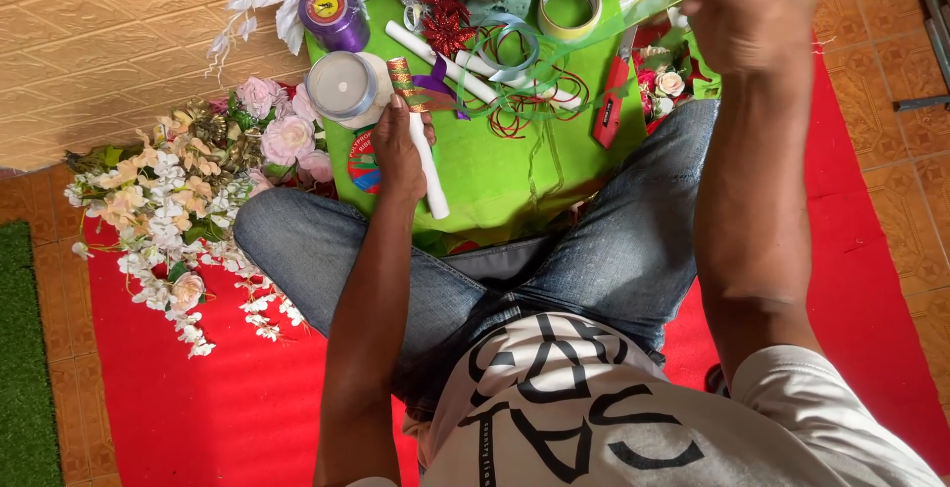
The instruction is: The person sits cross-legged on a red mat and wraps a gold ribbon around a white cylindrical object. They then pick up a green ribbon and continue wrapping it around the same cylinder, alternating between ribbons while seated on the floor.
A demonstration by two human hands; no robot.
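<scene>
I sit cross-legged on a red mat (198, 398). My left hand (398, 150) grips a white stick (431, 180) wrapped at its top with patterned red-green ribbon (402, 81). My right hand (742, 2) is raised close to the camera, pinching a green ribbon (633, 14) that runs taut down toward the stick. Loose curls of green, purple and red ribbon (515, 91) lie on the green sheet (495, 170) in front of me.
On the green sheet: a purple ribbon spool (332, 12), a clear tape roll (341, 84), a yellowish tape roll (569, 7), a red bow (447, 20), a red cutter (609, 111). Artificial pink and white flowers (188, 200) lie at left. Tiled floor surrounds the mat.
</scene>
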